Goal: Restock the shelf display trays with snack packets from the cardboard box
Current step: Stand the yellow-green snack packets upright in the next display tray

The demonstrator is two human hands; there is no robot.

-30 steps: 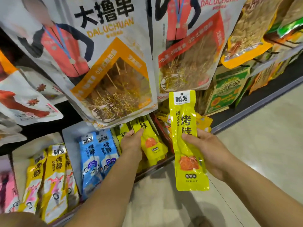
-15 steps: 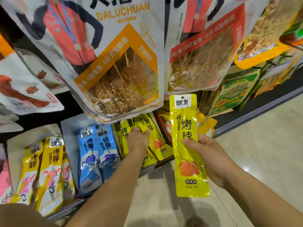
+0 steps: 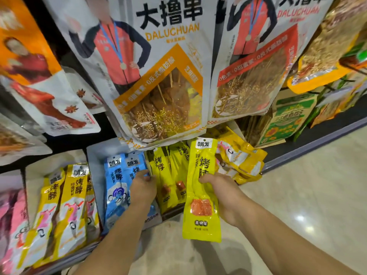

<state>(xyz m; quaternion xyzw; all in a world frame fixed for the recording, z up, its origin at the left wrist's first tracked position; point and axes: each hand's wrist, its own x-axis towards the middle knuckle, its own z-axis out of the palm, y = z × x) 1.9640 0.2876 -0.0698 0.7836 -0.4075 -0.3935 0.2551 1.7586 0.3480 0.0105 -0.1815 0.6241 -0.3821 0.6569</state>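
At near centre, in front of the yellow stack (image 3: 170, 175), your right hand (image 3: 222, 193) has its grip clamped on the held packet (image 3: 198, 225): yellow, upright, thumb across its front. Your left hand (image 3: 143, 187) sits where the blue packets (image 3: 117, 185) meet the yellow stack, fingertips touching them. Can't tell whether that grip is pinching anything.

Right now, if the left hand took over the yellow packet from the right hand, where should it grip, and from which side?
Probably the flat bottom end of the yellow packet, pinched from the left. The right hand wraps its middle from the right edge, and its top sits close under the hanging bags, while the bottom end hangs free above the floor.
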